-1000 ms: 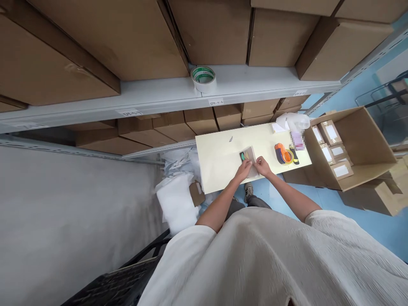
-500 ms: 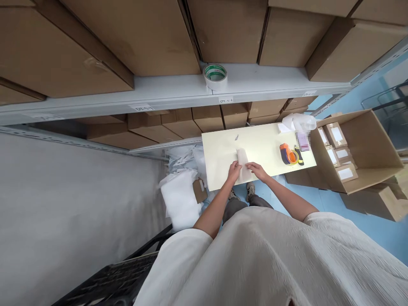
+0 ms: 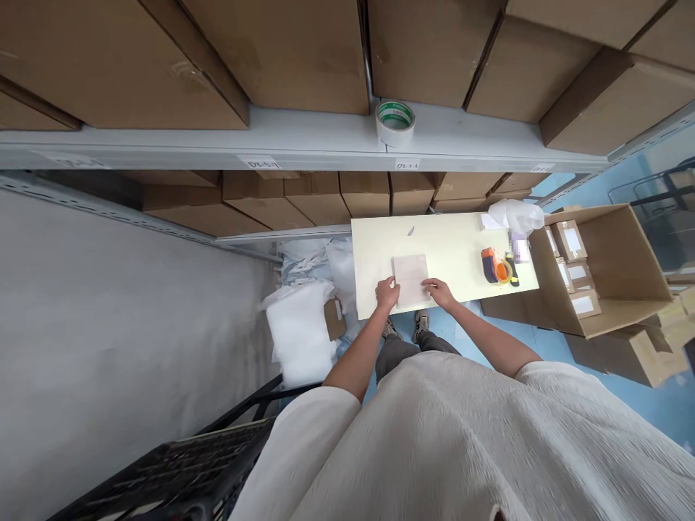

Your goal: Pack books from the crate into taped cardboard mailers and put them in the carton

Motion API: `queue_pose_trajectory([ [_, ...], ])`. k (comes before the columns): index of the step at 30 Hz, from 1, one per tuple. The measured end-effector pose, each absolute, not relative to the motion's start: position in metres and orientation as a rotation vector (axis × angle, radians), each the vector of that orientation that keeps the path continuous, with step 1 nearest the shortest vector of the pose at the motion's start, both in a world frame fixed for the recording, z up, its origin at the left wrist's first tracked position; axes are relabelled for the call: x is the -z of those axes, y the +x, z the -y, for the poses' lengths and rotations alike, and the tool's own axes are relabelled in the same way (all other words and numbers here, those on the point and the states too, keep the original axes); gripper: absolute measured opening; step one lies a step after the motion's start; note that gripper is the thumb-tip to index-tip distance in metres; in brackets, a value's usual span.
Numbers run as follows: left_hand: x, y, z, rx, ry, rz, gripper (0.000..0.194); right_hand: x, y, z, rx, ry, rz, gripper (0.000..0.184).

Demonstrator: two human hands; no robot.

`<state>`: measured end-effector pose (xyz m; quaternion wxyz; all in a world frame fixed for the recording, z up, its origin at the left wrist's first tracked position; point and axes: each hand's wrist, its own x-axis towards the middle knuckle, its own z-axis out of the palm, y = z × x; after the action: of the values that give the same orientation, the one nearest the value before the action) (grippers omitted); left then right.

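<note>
A flat, squarish pale pink packet [image 3: 411,276], with a translucent-looking surface, lies on the cream tabletop [image 3: 453,250]. Its left edge is gripped by my left hand [image 3: 387,294], thumb toward the packet. On the opposite side, my right hand [image 3: 439,292] pinches the right edge with its fingertips. What is inside the packet cannot be made out. A small grey scrap [image 3: 411,231] lies beyond it on the table.
To the right on the table are an orange tape dispenser [image 3: 493,265], a black-and-yellow tool [image 3: 512,269] and a clear plastic bag [image 3: 515,215]. An open carton [image 3: 624,268] holds small labelled boxes. A tape roll [image 3: 395,124] sits on the shelf; white foam sheets [image 3: 300,333] are at left.
The packet showed a narrow side before; now its broad face is turned up and lies flat. My hands have moved apart to its two edges. The camera view has shifted slightly.
</note>
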<state>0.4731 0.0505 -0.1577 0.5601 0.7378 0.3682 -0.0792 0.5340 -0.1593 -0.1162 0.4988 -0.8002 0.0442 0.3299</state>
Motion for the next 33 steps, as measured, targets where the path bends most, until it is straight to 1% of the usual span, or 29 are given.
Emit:
queue_pose_trajectory([
  [2,0.156,0.471,-0.053,0.237,1.760,-0.896,0.050,0.120,0.539,0.163,-0.725,-2.014,-0.147,0.033],
  [4,0.153,0.467,-0.052,0.282,1.734,-0.907,0.055,0.124,0.543,0.165,-0.690,-2.076,-0.180,0.037],
  [9,0.148,0.452,-0.047,0.306,1.678,-0.809,0.048,0.134,0.548,0.157,-0.701,-2.142,-0.207,0.046],
  [11,0.147,0.448,-0.046,0.302,1.651,-0.764,0.049,0.136,0.547,0.151,-0.695,-2.165,-0.229,0.047],
  [15,0.147,0.447,-0.044,0.307,1.573,-0.708,0.064,0.136,0.547,0.147,-0.672,-2.210,-0.268,0.042],
  [19,0.149,0.459,-0.033,0.375,1.534,-0.663,0.069,0.134,0.558,0.160,-0.652,-2.199,-0.270,0.038],
  [22,0.151,0.471,-0.017,0.423,1.524,-0.616,0.070,0.133,0.569,0.180,-0.635,-2.155,-0.280,0.043],
  [26,0.150,0.483,0.003,0.462,1.573,-0.552,0.065,0.124,0.579,0.219,-0.559,-2.147,-0.264,0.048],
  [30,0.144,0.493,0.017,0.347,1.786,-0.582,0.059,0.103,0.589,0.280,-0.378,-2.162,-0.188,0.039],
  [33,0.136,0.499,0.028,0.229,1.931,-0.616,0.058,0.086,0.600,0.338,-0.230,-2.218,-0.245,0.033],
])
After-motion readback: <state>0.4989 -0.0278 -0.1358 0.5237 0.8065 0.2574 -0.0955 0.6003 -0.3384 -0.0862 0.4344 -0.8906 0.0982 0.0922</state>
